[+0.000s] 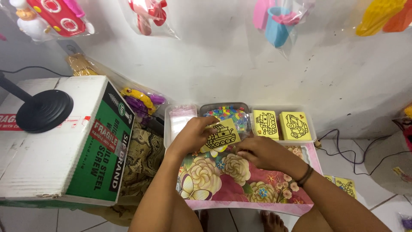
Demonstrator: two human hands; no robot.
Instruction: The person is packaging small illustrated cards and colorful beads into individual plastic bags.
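Right hand (260,154) curled on floral board (240,184) near its far edge, left hand (193,135) pinching yellow card (222,135)

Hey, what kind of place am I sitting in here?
Probably a small toy or craft stall, or a home packing corner. Bagged plastic toys hang on the wall, trays hold stacks of yellow picture cards, and your left hand holds one such card over a flowered table.
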